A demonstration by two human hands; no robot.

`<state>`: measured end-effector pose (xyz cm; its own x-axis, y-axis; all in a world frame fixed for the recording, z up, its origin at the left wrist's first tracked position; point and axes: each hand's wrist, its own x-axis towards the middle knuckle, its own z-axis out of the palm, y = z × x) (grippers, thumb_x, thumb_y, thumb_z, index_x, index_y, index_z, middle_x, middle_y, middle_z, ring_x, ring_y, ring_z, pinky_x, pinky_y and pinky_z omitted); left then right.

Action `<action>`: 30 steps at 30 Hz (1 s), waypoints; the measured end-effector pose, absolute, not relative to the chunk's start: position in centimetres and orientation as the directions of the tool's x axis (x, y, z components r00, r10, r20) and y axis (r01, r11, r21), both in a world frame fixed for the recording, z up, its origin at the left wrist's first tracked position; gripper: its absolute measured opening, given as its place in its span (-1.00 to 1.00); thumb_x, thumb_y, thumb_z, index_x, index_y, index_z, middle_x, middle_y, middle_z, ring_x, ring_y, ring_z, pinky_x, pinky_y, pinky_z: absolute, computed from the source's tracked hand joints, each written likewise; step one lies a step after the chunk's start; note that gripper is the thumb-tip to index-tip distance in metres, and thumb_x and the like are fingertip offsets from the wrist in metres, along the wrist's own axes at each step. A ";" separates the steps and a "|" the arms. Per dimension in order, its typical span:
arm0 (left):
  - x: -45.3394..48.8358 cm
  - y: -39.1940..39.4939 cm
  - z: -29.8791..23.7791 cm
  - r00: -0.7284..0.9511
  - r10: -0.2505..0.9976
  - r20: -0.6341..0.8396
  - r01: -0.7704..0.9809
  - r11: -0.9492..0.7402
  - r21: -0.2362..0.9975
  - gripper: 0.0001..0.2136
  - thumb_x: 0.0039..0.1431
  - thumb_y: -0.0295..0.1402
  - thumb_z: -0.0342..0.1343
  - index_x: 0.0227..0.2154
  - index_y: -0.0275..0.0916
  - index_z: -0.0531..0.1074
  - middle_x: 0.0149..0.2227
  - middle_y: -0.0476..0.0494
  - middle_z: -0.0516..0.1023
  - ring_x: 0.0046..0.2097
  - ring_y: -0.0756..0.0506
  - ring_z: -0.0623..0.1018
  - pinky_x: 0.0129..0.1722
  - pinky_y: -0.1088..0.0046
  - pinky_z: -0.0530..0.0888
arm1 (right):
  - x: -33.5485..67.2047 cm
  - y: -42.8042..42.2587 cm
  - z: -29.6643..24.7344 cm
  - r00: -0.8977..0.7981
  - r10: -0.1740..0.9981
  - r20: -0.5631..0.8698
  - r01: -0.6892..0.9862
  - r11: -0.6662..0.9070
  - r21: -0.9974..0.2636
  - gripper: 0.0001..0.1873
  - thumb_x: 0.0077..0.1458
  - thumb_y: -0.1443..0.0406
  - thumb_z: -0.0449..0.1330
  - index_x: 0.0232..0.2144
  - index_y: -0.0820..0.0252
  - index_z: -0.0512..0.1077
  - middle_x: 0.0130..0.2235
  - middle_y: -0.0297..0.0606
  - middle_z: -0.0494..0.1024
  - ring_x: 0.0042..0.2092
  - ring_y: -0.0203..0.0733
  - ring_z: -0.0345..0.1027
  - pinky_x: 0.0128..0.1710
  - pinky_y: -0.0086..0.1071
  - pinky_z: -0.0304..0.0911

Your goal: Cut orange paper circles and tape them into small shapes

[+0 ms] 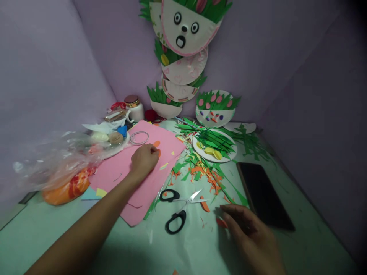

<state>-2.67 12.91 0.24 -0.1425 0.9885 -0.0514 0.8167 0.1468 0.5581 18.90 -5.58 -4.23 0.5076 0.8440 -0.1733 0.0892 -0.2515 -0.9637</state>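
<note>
Left hand (pixel 145 159) partly hides 1 orange piece (pixel 159 153), right hand (pixel 252 236) 1 orange scrap (pixel 221 223); cannot tell whether either grips.

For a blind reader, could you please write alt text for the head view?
A person's left hand is at an orange paper piece on pink sheets; the right hand is by another piece. Open scissors lie on the table between the hands, with decorated plates on the wall behind.

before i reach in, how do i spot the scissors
On the green table, find the big pink paper. Just right of its near end, the scissors lie open; two black loop handles set them apart from the orange scraps beside them.
</note>
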 end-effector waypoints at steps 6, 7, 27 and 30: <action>-0.1 5.3 1.4 0.114 0.937 -0.330 0.453 0.247 0.857 -0.78 -0.10 -0.27 0.10 -0.48 -0.35 0.48 -0.68 0.01 0.34 -0.62 0.06 0.31 -0.63 0.56 0.24 | 18.0 -5.4 -2.1 0.430 0.866 -0.257 -0.058 -0.258 -0.964 -0.74 -0.19 0.17 0.32 -0.42 0.19 0.49 -0.40 -0.22 0.60 -0.43 -0.18 0.46 -0.40 -0.37 0.38; 0.5 4.0 1.4 0.152 0.917 -0.368 0.417 0.279 0.865 -0.77 -0.13 -0.26 0.11 -0.53 -0.37 0.48 -0.71 0.03 0.29 -0.65 0.09 0.25 -0.66 0.57 0.18 | 17.7 -5.4 -1.9 0.384 0.878 -0.284 -0.100 -0.266 -0.959 -0.74 -0.18 0.16 0.31 -0.41 0.20 0.49 -0.42 -0.21 0.60 -0.44 -0.18 0.46 -0.41 -0.36 0.38; 0.6 -3.1 -3.3 0.606 0.784 0.136 0.721 -0.614 0.322 -0.76 0.13 -0.48 -0.12 -0.32 -0.27 0.46 -0.40 -0.18 0.49 -0.40 -0.12 0.50 -0.49 0.40 0.40 | 19.7 -9.5 -2.9 0.342 0.884 -0.320 0.155 -0.388 -0.908 -0.89 -0.13 0.25 0.25 -0.49 0.16 0.53 -0.47 -0.26 0.57 -0.42 -0.18 0.40 -0.41 -0.37 0.27; 1.2 -1.7 -2.8 0.623 0.760 0.186 0.730 -0.650 0.212 -0.71 0.09 -0.54 -0.11 -0.20 -0.26 0.44 -0.32 -0.18 0.51 -0.36 -0.12 0.50 -0.48 0.40 0.41 | 19.1 -9.7 -2.7 0.263 0.953 -0.151 0.314 -0.232 -0.921 -0.89 -0.03 0.28 0.18 -0.48 0.13 0.52 -0.41 -0.25 0.56 -0.37 -0.16 0.41 -0.38 -0.35 0.29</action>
